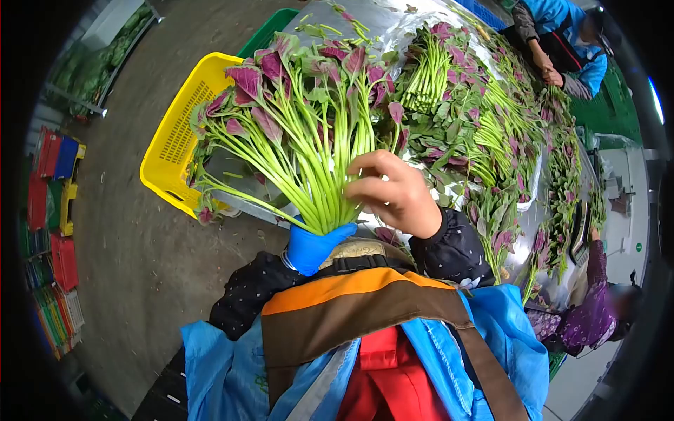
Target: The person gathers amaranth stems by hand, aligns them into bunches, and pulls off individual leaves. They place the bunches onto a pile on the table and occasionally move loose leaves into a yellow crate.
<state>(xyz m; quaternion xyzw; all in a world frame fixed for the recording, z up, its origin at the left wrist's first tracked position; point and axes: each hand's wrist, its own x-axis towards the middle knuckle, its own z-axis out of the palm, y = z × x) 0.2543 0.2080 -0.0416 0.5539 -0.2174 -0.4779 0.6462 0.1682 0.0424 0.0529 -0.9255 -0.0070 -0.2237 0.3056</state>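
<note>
Blue-gloved left hand [314,247] clasps the stem ends [324,223] of a leafy purple-and-green vegetable bunch [309,151] before the yellow perforated plastic basket [184,123], bare right hand [401,195] curled at the stems, grip unclear: looks light, snappable, soft-leaved, best held low.

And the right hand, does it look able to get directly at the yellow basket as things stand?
Probably not: the leafy bunch in the gloved left hand spreads between the right hand and the yellow basket, so reaching around would likely be needed.
</note>
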